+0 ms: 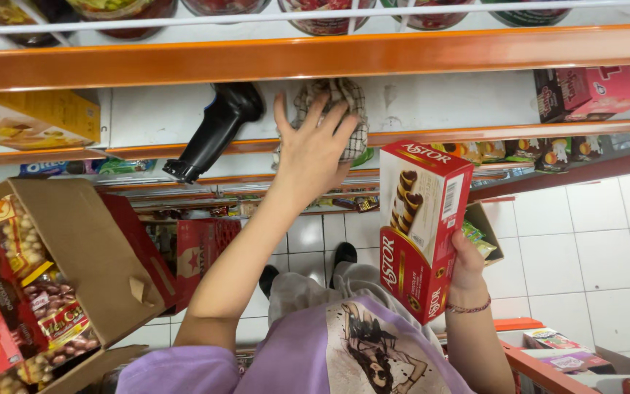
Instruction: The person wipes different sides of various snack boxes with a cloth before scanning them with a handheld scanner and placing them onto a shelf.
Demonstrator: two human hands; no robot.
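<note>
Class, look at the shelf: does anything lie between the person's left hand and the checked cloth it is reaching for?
Nothing visible: the left hand already rests on the checked cloth. The black scanner lies beside them, to the side.

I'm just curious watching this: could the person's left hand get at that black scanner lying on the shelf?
Probably yes. The left hand rests on a checked cloth on the same shelf, and the black scanner lies right beside it with nothing between them. The right hand is busy holding red boxes.

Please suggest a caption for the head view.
Left hand presses checked cloth on shelf; right hand holds red wafer-roll boxes.
</note>
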